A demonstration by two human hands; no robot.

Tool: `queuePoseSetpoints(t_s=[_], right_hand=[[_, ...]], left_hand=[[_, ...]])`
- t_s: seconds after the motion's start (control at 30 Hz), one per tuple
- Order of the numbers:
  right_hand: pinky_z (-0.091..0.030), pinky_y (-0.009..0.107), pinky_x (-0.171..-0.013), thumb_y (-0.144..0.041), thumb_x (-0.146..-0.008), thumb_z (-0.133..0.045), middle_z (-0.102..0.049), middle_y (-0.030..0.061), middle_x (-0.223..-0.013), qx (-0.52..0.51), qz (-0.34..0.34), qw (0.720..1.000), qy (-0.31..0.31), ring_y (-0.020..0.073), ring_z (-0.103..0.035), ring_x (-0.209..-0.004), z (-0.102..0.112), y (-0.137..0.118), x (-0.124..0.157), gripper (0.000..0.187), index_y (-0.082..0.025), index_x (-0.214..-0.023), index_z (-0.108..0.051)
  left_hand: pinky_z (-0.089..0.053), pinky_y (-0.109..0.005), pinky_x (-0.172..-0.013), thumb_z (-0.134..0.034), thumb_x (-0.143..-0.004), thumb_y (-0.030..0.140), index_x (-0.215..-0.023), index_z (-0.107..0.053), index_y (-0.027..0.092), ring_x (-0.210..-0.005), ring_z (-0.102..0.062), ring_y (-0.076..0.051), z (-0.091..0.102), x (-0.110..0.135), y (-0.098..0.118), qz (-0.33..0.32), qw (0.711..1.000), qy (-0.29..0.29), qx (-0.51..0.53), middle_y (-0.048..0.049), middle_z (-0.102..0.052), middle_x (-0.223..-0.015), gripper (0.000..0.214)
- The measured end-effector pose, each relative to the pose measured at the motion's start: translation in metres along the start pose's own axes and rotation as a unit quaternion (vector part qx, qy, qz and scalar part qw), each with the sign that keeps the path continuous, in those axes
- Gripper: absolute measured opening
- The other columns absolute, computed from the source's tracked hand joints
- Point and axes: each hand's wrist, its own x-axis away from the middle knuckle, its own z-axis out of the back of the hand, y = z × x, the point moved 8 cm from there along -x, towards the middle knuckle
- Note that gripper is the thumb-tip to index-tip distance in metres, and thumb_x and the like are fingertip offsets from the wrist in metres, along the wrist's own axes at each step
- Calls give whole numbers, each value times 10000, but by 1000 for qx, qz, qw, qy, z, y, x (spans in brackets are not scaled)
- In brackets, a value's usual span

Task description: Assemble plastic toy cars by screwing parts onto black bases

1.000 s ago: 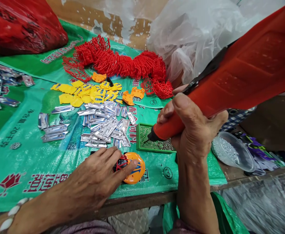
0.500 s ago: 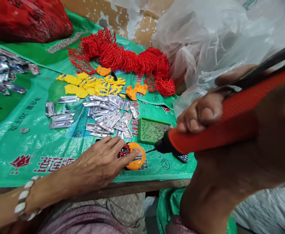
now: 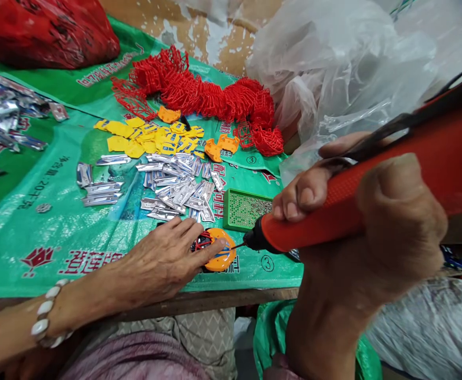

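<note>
My right hand (image 3: 357, 221) is wrapped round a red electric screwdriver (image 3: 334, 211) with a black nose. The thin bit points left and its tip meets or overlaps the front of an orange toy car (image 3: 222, 259); I cannot tell whether it sits in a screw. My left hand (image 3: 167, 253) is closed over the car's near-left part, pressing it on the table with the thumb along the orange shell. Red bars and dark parts of the car show between the fingers. Just behind the bit stands a green tray (image 3: 228, 215) of small screws.
Silver stickered strips (image 3: 179, 184) and yellow pieces (image 3: 152, 138) lie in piles behind my left hand. Further back are red plastic frames (image 3: 215, 97) and loose orange parts (image 3: 219, 146). Clear plastic bags (image 3: 334, 68) rise at the back right, a red bag (image 3: 45, 31) at the back left.
The screwdriver and my right hand have moved left, bringing the bit from beside the orange car to over its front. My left hand still holds the car.
</note>
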Motion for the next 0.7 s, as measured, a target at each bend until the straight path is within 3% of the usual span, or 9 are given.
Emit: queuePoseSetpoints(t_s=[0.27,0.4,0.57,0.7], right_hand=[[-425,290,-368,-379,-623,-808,-555,-50,-507,-22,-30,999,-7,123,-480,-388,2,8,5,196,-242,-731,-720],[-417,290,-373,-383,-637,-824,-519,-62,-544,-16,-34,998,-54,123,-450,-415,2,14,5,183,-302,-757,-712],[-390,325,-314,-419,-674,-794,-481,-50,-485,-10,-3,992,-124,138,-414,-358,-6,3,0,175,-292,-778,-734],[-412,308,-326,-403,-745,-726,-499,-47,-486,2,41,998,-46,129,-447,-367,3,-7,-13,145,-261,-771,-732]], left_hand=[[-481,-375,-727,-630,-891,211,-1433,-416,230,-905,-582,-286,0,-2,-1,1,1000,10,-3,-112,-597,-1036,583],[-485,-383,-737,-626,-896,205,-1436,-417,224,-912,-583,-290,0,-2,0,2,1000,19,5,-108,-602,-1030,579],[-495,-397,-778,-619,-858,134,-1452,-414,215,-947,-583,-292,-1,1,1,2,1000,21,10,-115,-603,-1068,634],[-509,-402,-751,-593,-840,116,-1413,-465,204,-919,-595,-292,1,2,1,1,1000,20,10,-121,-616,-1058,594]])
